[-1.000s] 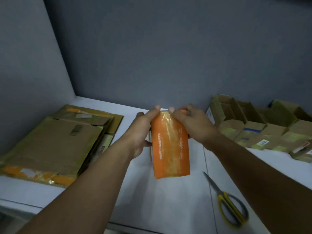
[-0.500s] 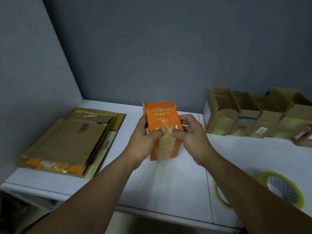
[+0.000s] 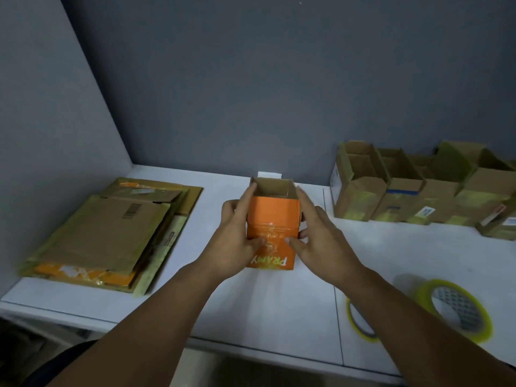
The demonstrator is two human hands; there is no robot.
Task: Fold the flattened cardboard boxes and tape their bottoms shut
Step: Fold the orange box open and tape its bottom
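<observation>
An orange printed cardboard box stands upright on the white table, its open top showing brown inside. My left hand grips its left side, thumb on the front face and index finger up along the edge. My right hand lies against the right side with straight fingers, its thumb tip touching the front. A stack of flattened cardboard boxes lies at the left.
A row of folded brown boxes stands along the grey wall at the back right. A yellow-rimmed tape roll lies at the right near the table's front edge, with a thinner tape ring partly behind my right forearm.
The orange box was turned from lying with its taped bottom toward me to standing upright on the table. Both hands shifted from the taped end to the box's sides.
</observation>
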